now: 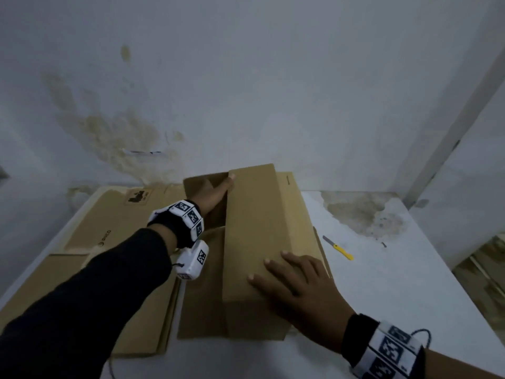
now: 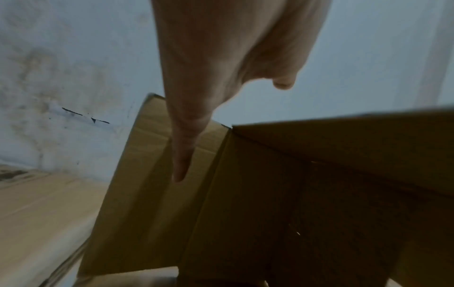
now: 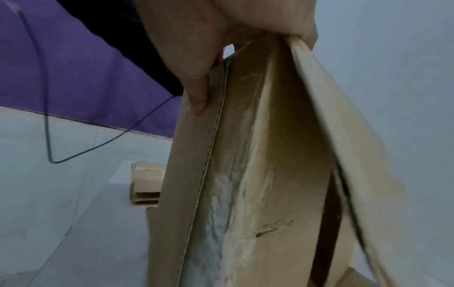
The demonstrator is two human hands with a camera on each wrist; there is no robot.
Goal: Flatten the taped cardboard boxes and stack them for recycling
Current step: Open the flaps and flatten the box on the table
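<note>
Cardboard box [image 1: 254, 242], only half-collapsed beside the flattened stack [image 1: 109, 236], needs pressing flat: left hand [image 1: 216, 195] reaches straight-fingered into its open end, right hand [image 1: 297, 285] presses its top, fingers [image 1: 276, 266] splayed.

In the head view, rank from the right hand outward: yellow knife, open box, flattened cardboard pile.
1. Open box: under the right hand, touching.
2. Yellow knife: close by, to its right.
3. Flattened cardboard pile: across the box, left.

brown cardboard box [image 1: 254, 228], yellow-handled knife [image 1: 338, 247] (grey blade), stained white table [image 1: 382, 269]
</note>
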